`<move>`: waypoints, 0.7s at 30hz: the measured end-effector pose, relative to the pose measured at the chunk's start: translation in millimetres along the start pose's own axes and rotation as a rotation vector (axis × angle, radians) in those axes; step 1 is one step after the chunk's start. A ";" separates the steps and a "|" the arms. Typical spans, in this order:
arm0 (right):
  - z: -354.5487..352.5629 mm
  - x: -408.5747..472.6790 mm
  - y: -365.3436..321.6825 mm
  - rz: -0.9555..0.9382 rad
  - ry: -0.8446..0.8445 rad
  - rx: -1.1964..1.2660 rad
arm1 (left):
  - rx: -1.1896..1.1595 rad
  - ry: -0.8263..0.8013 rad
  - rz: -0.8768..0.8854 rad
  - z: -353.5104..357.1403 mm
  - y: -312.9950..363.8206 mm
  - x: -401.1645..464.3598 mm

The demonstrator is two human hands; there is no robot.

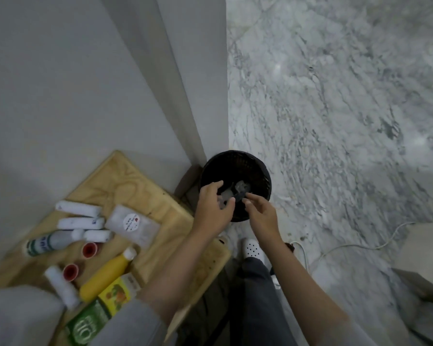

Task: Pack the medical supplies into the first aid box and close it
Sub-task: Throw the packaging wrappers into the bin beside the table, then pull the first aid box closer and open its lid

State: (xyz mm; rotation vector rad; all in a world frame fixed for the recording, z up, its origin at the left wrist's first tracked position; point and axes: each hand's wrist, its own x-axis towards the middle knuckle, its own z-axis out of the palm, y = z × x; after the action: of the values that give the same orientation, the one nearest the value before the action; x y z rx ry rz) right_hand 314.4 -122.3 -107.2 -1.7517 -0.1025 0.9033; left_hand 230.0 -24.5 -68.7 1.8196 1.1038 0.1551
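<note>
My left hand (211,206) and my right hand (261,214) are held together over a black wastebasket (263,171) on the floor. A small dark piece (239,196) is pinched between my left thumb and my right fingertips; blur hides what it is. Pale crumpled scraps (243,187) lie inside the basket. On the wooden table (125,176) at the left lie white rolls (78,208), a clear packet with a round sticker (131,224), a white bottle with a green label (50,242), two red caps (89,249), a yellow bottle (105,275) and a green carton (93,318).
A grey wall corner (185,96) rises just behind the basket. Marble floor (335,108) spreads to the right, with a white cable (348,245) across it and a grey block (425,250) at the right edge. My white shoe (253,248) stands below the basket. A blurred pale shape (15,315) fills the lower left.
</note>
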 end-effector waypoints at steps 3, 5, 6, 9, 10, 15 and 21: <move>30.6 -39.5 -15.3 -0.227 -0.048 -0.060 | -0.085 0.198 0.143 -39.1 1.1 -42.0; 54.3 -69.0 -22.1 -0.348 -0.092 -0.088 | -0.130 0.322 0.200 -68.8 -4.7 -73.9; 67.0 -84.1 -24.2 -0.398 -0.120 -0.091 | -0.135 0.382 0.231 -83.4 -8.9 -91.0; 105.8 -131.8 -26.2 -0.534 -0.239 -0.092 | -0.113 0.569 0.284 -125.4 -28.1 -144.9; 118.2 -147.3 -24.9 -0.580 -0.292 -0.083 | -0.102 0.630 0.287 -138.1 -36.4 -162.6; 175.5 -215.7 -9.6 -0.688 -0.562 -0.059 | 0.080 0.958 0.279 -187.8 -91.6 -251.4; 227.1 -254.5 6.3 -1.119 -0.821 -0.304 | 0.240 1.272 0.020 -202.4 -194.8 -325.5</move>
State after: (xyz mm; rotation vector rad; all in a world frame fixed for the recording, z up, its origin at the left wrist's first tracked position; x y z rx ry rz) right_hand -6.4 -70.4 -3.6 -1.1442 -1.6344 0.6776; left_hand -186.8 -106.4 -2.6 1.8965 1.9931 1.3758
